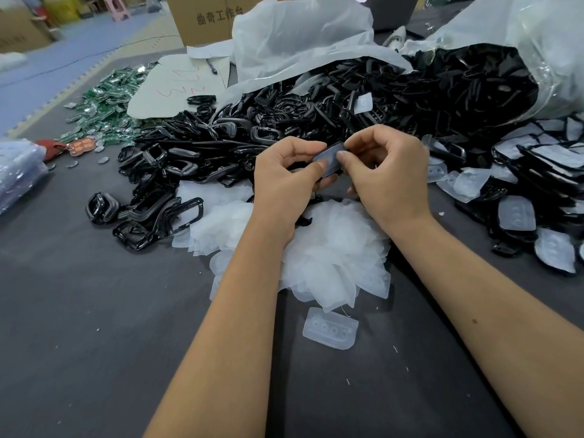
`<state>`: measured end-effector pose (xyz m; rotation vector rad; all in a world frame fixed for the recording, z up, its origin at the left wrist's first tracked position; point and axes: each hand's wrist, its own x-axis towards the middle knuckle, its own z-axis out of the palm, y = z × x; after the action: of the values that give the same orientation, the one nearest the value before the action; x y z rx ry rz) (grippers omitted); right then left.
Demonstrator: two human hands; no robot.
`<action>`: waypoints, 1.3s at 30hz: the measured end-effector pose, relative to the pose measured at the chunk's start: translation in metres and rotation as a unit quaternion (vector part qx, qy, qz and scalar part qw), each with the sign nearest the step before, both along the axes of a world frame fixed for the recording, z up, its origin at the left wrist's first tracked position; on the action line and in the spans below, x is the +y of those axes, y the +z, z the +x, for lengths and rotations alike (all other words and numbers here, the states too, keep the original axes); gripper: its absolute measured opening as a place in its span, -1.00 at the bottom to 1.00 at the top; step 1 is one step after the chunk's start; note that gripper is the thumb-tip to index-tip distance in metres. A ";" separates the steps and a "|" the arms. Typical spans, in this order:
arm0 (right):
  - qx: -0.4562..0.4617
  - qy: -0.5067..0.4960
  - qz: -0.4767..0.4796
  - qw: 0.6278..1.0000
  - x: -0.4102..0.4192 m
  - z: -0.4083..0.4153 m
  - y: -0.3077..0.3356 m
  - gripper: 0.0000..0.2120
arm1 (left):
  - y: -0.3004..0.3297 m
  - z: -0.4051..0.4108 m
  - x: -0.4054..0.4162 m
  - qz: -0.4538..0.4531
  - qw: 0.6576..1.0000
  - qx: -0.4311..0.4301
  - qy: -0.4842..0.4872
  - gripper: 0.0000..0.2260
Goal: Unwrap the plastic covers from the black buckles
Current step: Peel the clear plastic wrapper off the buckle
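My left hand [284,178] and my right hand [388,172] meet above the grey table, both pinching one black buckle with a translucent plastic cover [330,158]. The left thumb presses its lower left edge, while the right thumb and fingers pinch its right end. Under my wrists lies a heap of removed clear covers [331,245]. One single cover [330,327] lies apart, nearer to me. A big pile of bare black buckles [252,128] spreads behind my hands. Covered buckles [537,172] are stacked at the right.
A large clear bag of black parts [474,77] lies open at the back right, with white plastic sheeting [300,36] beside it. Green circuit boards [107,102] lie at the back left near a cardboard box [202,17]. A plastic bundle [19,165] sits at the left edge.
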<state>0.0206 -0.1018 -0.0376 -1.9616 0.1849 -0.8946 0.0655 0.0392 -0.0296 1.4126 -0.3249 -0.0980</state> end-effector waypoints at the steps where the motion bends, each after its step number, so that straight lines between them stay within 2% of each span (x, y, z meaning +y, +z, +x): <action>1: -0.002 -0.005 -0.001 1.000 0.000 0.000 0.000 -0.93 | 0.000 0.000 -0.001 0.005 1.000 -0.004 -0.001 -0.83; 11: 0.007 0.005 0.004 1.000 -0.001 0.001 0.000 -0.95 | 0.000 -0.001 -0.001 0.024 0.999 -0.019 0.016 -0.87; 15: 0.025 0.053 0.093 0.994 -0.004 0.001 0.001 -0.84 | 0.000 -0.002 0.000 0.021 1.000 -0.015 0.015 -0.86; 18: 0.047 0.119 0.175 0.976 -0.005 0.001 0.002 -0.85 | 0.000 -0.002 0.000 0.025 0.999 -0.019 0.008 -0.85; 22: 0.047 0.135 0.192 0.971 -0.007 0.003 0.000 -0.95 | 0.001 -0.002 0.001 0.026 1.000 -0.009 0.000 -0.87; 27: 0.043 0.134 0.210 0.967 -0.009 0.005 -0.002 -0.92 | 0.001 -0.001 0.001 0.009 1.000 0.010 -0.005 -0.87; 33: 0.007 0.084 0.181 0.980 -0.009 0.003 -0.002 -0.86 | 0.001 0.001 0.000 0.009 1.000 0.016 0.016 -0.85; 36: -0.016 0.022 0.080 0.996 -0.008 0.003 -0.002 -0.90 | -0.001 0.002 -0.001 0.009 0.999 0.021 0.029 -0.86; 39: -0.014 0.008 -0.004 1.000 -0.003 0.001 -0.002 -0.95 | -0.002 0.002 -0.002 0.016 0.999 0.013 0.028 -0.87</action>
<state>0.0220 -0.1048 -0.0393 -1.9541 0.1504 -0.9132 0.0677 0.0372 -0.0315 1.4493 -0.2621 -0.0757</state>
